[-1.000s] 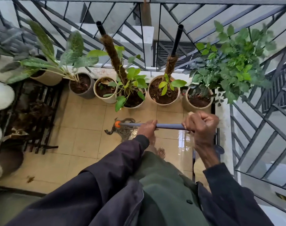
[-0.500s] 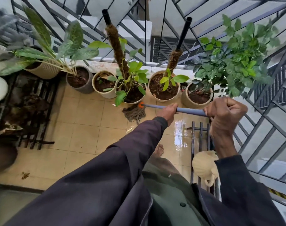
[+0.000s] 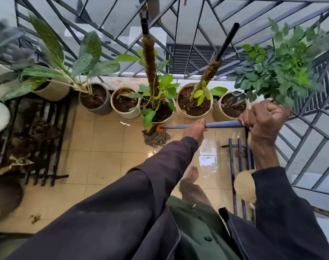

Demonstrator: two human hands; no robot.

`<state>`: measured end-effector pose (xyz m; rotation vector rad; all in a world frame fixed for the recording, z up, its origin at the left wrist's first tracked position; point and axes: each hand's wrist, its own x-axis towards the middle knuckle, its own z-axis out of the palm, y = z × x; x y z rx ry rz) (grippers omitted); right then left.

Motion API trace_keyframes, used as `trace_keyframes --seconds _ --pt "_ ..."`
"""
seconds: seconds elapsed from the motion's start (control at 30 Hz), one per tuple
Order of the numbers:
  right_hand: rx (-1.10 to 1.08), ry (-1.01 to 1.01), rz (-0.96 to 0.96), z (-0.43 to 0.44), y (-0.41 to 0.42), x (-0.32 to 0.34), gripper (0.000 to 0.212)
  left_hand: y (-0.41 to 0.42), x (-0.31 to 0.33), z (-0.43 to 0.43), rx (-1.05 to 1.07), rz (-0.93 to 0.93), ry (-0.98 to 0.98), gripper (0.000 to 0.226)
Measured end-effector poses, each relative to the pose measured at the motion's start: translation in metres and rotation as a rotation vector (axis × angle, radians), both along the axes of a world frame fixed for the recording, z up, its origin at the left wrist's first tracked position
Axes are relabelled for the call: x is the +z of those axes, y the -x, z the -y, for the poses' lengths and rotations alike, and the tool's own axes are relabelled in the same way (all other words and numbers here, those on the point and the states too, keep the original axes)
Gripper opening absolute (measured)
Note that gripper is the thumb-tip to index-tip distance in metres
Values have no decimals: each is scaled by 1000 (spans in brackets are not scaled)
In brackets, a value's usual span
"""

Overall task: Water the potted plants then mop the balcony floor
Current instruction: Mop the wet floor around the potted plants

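My left hand curling round the mop handle, my right hand clenching its end at three o'clock, mop head resting on the floor at nine o'clock from my left fingers, beside a pot

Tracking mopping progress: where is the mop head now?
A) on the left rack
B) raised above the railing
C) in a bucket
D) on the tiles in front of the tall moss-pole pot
D: the mop head rests on the tiles by the moss-pole pot; left hand and right hand grip the handle.
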<state>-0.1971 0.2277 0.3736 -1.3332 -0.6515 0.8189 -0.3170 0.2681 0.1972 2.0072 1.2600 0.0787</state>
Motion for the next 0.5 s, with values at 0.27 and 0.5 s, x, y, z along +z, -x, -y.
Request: trace_keyframes --seconds 0.27,0.5 --pt "79 60 47 2 93 -21 47 111 -26 2 32 -39 -89 34" --pt "283 15 57 -17 178 -18 57 194 -20 -6 181 -70 -66 33"
